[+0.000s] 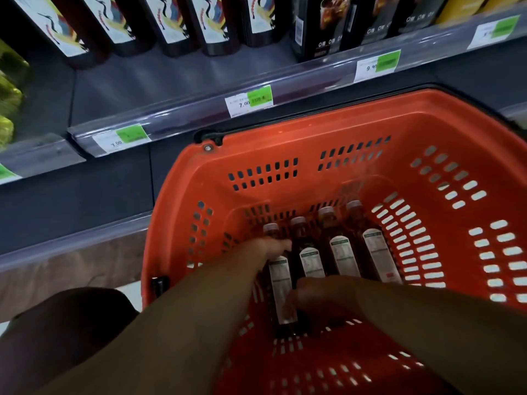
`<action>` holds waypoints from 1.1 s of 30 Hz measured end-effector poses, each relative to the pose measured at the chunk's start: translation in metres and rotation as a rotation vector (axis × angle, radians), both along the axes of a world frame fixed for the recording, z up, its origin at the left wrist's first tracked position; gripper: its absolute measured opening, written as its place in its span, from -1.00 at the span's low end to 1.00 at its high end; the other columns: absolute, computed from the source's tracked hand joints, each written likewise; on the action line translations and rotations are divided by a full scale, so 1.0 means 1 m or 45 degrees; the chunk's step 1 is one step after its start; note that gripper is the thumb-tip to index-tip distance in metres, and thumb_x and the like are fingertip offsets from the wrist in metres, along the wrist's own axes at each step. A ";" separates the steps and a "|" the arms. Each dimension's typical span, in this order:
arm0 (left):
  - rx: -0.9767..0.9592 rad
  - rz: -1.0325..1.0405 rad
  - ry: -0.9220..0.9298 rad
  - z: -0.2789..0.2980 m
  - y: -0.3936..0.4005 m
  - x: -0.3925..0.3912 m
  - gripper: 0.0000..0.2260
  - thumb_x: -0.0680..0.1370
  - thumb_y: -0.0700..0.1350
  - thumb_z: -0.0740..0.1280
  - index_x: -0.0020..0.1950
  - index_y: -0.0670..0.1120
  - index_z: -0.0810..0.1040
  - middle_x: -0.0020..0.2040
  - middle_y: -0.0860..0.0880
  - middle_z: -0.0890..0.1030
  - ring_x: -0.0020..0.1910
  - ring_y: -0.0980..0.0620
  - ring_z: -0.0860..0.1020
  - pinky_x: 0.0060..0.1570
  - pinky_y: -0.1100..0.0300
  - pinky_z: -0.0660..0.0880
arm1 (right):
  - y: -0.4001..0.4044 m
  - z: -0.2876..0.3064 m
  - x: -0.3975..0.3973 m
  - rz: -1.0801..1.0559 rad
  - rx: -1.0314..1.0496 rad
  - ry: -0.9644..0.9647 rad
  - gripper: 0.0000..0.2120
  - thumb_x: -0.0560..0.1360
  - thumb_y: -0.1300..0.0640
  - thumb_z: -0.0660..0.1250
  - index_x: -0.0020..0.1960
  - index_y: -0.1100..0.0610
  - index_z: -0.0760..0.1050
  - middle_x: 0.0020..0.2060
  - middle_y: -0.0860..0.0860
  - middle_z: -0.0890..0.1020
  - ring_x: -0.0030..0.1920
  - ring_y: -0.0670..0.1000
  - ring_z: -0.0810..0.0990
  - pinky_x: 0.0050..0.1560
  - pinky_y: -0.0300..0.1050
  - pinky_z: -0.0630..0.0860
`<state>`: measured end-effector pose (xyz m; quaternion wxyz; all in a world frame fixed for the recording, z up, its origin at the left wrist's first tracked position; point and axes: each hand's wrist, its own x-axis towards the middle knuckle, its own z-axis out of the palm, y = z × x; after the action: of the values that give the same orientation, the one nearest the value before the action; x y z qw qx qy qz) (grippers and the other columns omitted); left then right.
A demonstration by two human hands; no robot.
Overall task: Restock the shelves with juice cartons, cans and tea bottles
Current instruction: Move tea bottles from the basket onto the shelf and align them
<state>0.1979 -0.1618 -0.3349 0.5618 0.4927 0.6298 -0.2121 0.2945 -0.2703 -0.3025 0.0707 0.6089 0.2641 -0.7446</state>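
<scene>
Several dark red tea bottles with white labels lie side by side on the floor of an orange basket [299,129]. My left hand [272,248] reaches in from the left and closes around the shoulder of the leftmost bottle [281,292]. To its right, my right hand [322,297] curls over the lower end of the second bottle [310,262], hiding its base. Two more bottles [376,255] lie untouched to the right.
A grey shelf [171,81] runs above the basket, with a bare stretch at its front. Dark bottles with bird labels [119,24] stand at its back, and black cartons [322,27] to the right. Price tags [248,101] line the shelf edge. Green packs [8,92] sit far left.
</scene>
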 end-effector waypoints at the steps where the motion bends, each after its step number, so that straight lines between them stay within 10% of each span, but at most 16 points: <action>1: -0.001 0.002 0.017 -0.002 0.000 -0.002 -0.66 0.65 0.09 0.27 0.31 -0.10 0.48 0.31 -0.14 0.45 0.22 -0.17 0.48 0.16 0.02 0.48 | -0.003 -0.002 0.000 0.028 0.032 -0.007 -0.91 0.50 0.24 0.41 -0.14 0.08 0.56 -0.13 0.03 0.60 -0.18 0.01 0.61 -0.49 -0.31 0.51; 7: 0.129 -0.033 0.104 0.001 0.002 -0.011 -0.37 0.63 0.21 0.29 0.55 -0.17 0.34 0.50 -0.20 0.41 0.23 -0.20 0.50 0.13 -0.01 0.54 | -0.008 0.001 -0.002 0.090 0.176 -0.030 -0.77 0.59 0.07 0.33 0.21 0.10 0.61 0.16 0.11 0.63 0.15 0.14 0.61 -0.04 -0.13 0.47; 11: 0.226 -0.089 0.096 0.015 -0.002 -0.009 -0.28 0.60 0.22 0.35 0.61 -0.13 0.22 0.53 -0.18 0.37 0.35 -0.22 0.49 0.25 -0.07 0.53 | -0.008 0.008 -0.006 0.162 0.135 -0.034 -0.86 0.53 0.22 0.38 -0.13 0.03 0.67 -0.20 -0.06 0.68 -0.25 -0.09 0.65 -0.36 -0.27 0.53; 16: 0.287 -0.014 -0.015 0.050 0.000 -0.008 -0.23 0.59 0.19 0.38 0.66 -0.05 0.10 0.61 -0.15 0.26 0.49 -0.22 0.37 0.28 -0.07 0.46 | -0.009 0.014 -0.004 0.260 0.263 -0.217 -0.68 0.59 0.16 0.29 0.28 0.27 0.54 0.14 0.18 0.64 -0.15 -0.02 0.52 -0.13 -0.17 0.47; 20: 0.343 0.058 -0.145 0.099 0.004 -0.015 -0.31 0.57 0.19 0.42 0.59 0.00 0.23 0.55 -0.11 0.35 0.47 -0.19 0.39 0.23 -0.09 0.48 | 0.000 0.024 0.003 0.378 0.266 -0.223 -0.69 0.64 0.19 0.27 0.31 0.34 0.53 0.18 0.23 0.61 0.07 0.17 0.61 0.17 -0.02 0.51; 23: 0.367 0.102 -0.272 0.140 0.006 -0.021 -0.35 0.57 0.18 0.42 0.58 0.08 0.24 0.51 -0.06 0.37 0.41 -0.20 0.45 0.10 -0.24 0.61 | 0.007 0.036 0.016 0.276 0.324 -0.306 -0.71 0.55 0.13 0.38 0.25 0.16 0.59 -0.03 0.02 0.67 -0.04 0.04 0.67 -0.10 -0.17 0.61; 26: 0.483 0.095 -0.405 0.178 0.010 -0.030 -0.44 0.56 0.22 0.42 0.49 0.13 0.33 0.34 0.02 0.47 0.21 -0.12 0.54 -0.01 -0.23 0.66 | 0.015 0.049 0.029 -0.056 0.314 -0.142 -0.75 0.55 0.31 0.37 0.22 0.21 0.60 -0.01 0.16 0.68 0.14 0.26 0.67 0.07 0.13 0.64; 33: 0.784 0.028 -0.715 0.246 0.019 -0.051 -0.64 0.51 0.32 0.40 0.22 0.24 0.44 0.13 0.16 0.62 0.10 0.08 0.60 -0.12 -0.09 0.70 | 0.028 0.103 0.022 -0.563 0.435 0.082 -0.60 0.60 0.43 -0.05 0.18 0.42 0.54 -0.45 0.17 0.54 -0.48 0.06 0.54 -0.15 0.34 0.65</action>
<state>0.1465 -0.1430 -0.0893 0.5404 0.6697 0.4912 0.1347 0.3168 -0.2420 -0.1999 -0.2056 0.6310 0.2487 -0.7055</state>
